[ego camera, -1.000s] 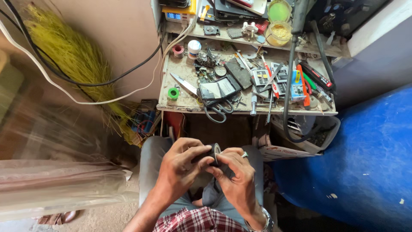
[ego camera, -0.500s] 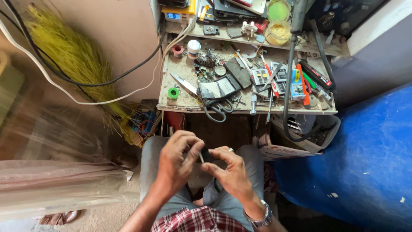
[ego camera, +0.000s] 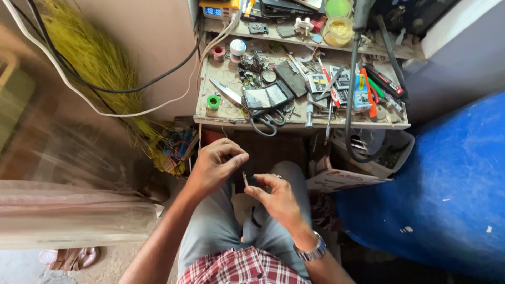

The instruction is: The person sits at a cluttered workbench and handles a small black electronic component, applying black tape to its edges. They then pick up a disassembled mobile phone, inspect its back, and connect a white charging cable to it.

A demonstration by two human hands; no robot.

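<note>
I sit with both hands over my lap, above grey trousers and a red checked shirt. My right hand, with a wristwatch, pinches a small thin dark piece upright between thumb and forefinger. My left hand hovers just to the left of it, a little apart, fingers curled against the thumb with nothing visible in them.
A cluttered workbench stands ahead with scissors, a green tape roll, a blade, phone parts and screwdrivers. A black hose hangs over a box. A blue surface fills the right, yellow broom straw the left.
My hands, clasped together around something dark a second ago, have drawn apart. The right hand now holds the small piece alone and the left has lifted away leftward.
</note>
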